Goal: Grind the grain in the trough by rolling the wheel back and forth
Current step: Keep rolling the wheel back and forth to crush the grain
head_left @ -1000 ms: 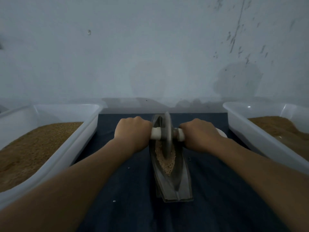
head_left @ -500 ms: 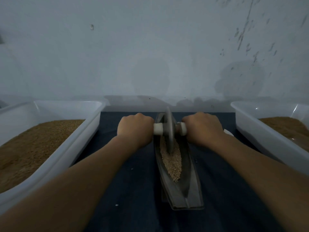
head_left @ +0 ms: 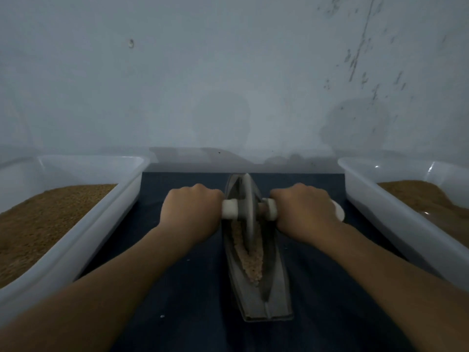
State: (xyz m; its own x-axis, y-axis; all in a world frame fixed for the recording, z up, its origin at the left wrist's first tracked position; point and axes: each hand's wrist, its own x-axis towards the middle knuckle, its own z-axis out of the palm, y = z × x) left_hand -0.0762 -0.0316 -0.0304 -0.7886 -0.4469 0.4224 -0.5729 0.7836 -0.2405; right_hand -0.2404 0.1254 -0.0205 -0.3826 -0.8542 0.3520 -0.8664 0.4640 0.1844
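Note:
A narrow grey boat-shaped trough (head_left: 275,295) lies lengthways on a dark blue cloth. Pale crushed grain (head_left: 252,262) fills its middle groove. A grey grinding wheel (head_left: 250,212) stands upright in the far half of the trough, on a white axle handle (head_left: 229,209) that sticks out to both sides. My left hand (head_left: 191,214) grips the left end of the handle. The handle's right end sits in the grip of my right hand (head_left: 305,212), its white tip showing past the knuckles.
A white plastic tub (head_left: 83,232) of brown grain stands left of the cloth, another white tub (head_left: 385,212) of brown grain to the right. A pale wall rises just behind the trough. A few loose grains lie on the blue cloth (head_left: 182,301).
Both hands and the wheel rolled toward the far end of the trough, uncovering more grain in the near half. The camera view shifted slightly.

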